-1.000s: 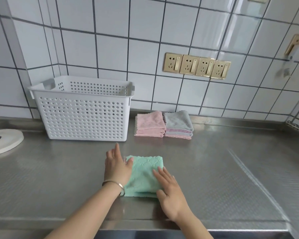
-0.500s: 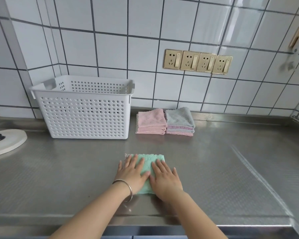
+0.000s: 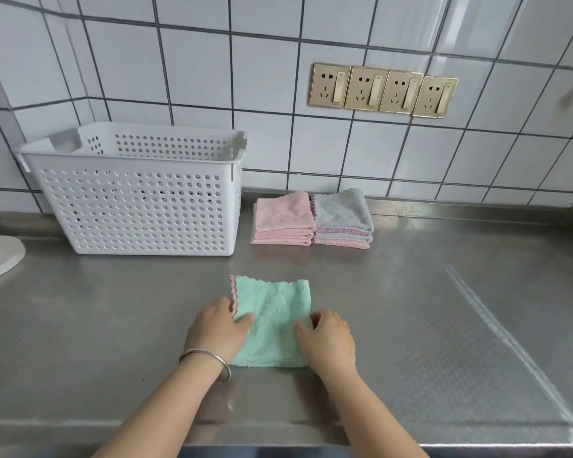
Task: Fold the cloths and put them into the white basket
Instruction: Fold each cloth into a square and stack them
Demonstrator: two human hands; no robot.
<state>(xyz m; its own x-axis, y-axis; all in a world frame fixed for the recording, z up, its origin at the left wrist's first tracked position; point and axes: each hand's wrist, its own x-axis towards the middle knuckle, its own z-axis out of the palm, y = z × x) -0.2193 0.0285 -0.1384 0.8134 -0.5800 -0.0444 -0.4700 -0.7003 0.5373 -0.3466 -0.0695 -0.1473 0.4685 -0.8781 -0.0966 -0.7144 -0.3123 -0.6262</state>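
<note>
Stainless steel counter (image 3: 444,325) carries all items. The white basket (image 3: 139,200) stands far left, with two folded stacks (image 3: 311,219) just right of it. The green cloth (image 3: 272,322), folded square, lies near centre. The left hand (image 3: 217,328) and right hand (image 3: 328,338) grip its left and right edges, fingers curled on the fabric. Risk: lifting by the edges alone lets the layers fall open, undoing the fold.

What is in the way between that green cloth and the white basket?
Nothing visible. The green cloth lies under both hands on the bare steel counter, and the stretch up to the white basket is open. The folded stacks sit off to the basket's right.
</note>
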